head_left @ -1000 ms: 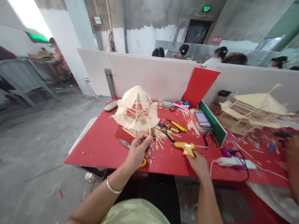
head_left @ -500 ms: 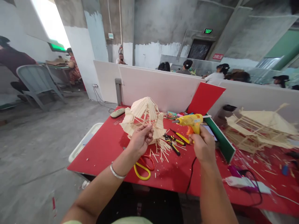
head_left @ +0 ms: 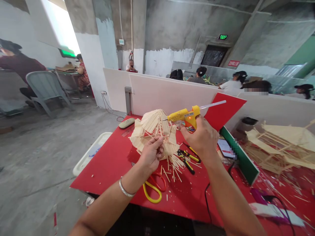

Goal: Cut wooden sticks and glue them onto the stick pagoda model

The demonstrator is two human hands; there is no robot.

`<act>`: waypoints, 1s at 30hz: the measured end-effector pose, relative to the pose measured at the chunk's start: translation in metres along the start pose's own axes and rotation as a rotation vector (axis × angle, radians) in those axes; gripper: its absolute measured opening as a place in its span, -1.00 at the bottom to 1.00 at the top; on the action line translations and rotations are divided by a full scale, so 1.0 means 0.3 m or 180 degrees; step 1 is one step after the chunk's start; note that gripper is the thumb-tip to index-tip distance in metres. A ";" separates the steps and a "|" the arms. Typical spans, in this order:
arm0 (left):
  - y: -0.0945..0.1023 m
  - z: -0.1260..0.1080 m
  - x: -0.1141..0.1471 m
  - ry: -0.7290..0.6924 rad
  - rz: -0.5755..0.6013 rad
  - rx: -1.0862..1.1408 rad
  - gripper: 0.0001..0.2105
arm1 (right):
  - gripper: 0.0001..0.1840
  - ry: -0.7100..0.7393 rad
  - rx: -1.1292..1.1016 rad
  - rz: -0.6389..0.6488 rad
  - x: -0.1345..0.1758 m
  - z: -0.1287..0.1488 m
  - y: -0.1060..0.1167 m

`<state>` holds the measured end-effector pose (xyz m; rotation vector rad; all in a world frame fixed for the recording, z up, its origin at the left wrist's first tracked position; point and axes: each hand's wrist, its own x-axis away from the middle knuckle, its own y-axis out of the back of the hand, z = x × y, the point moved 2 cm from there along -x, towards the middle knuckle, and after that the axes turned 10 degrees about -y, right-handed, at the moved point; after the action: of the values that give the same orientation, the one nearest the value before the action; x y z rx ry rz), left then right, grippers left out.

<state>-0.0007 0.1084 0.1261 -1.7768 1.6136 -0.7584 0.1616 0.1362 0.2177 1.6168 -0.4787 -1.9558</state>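
Observation:
My right hand (head_left: 203, 136) is wrapped round the handle of a yellow hot glue gun (head_left: 180, 115), a clear glue stick (head_left: 214, 104) jutting from its back. The gun's nozzle points left, in front of the roof of a small pavilion-like model (head_left: 147, 123) made of pale wooden sticks; whether it touches cannot be told. My left hand (head_left: 152, 154), a silver bangle on its wrist, is closed in a pinch before the model. What those fingers hold is too small to make out. Loose wooden sticks (head_left: 175, 164) lie under and right of the model.
Scissors (head_left: 152, 193) with red and yellow handles lie on the red table (head_left: 108, 173), and yellow-black pliers (head_left: 188, 160) to their right. A phone (head_left: 226, 147) leans by a green board (head_left: 240, 160). Another stick model (head_left: 283, 141) stands far right. Several people sit beyond the white partition (head_left: 169, 93).
My right hand has raised the glue gun and brought it left, its nozzle now before the model's roof. My left hand stays pinched before the model. The camera view has shifted slightly.

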 end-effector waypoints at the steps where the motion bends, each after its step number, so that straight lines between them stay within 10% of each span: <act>1: -0.002 -0.002 -0.004 0.0005 -0.0066 0.0011 -0.69 | -0.45 0.0022 0.0060 0.0003 -0.009 0.003 -0.002; 30: -0.014 0.004 -0.040 -0.0292 -0.0308 0.0102 -0.72 | -0.57 0.0588 0.0249 -0.0056 -0.071 0.043 -0.038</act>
<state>0.0019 0.1207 0.1284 -1.8502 1.4572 -0.7316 0.1496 0.1572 0.2302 1.8358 -0.4736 -1.7984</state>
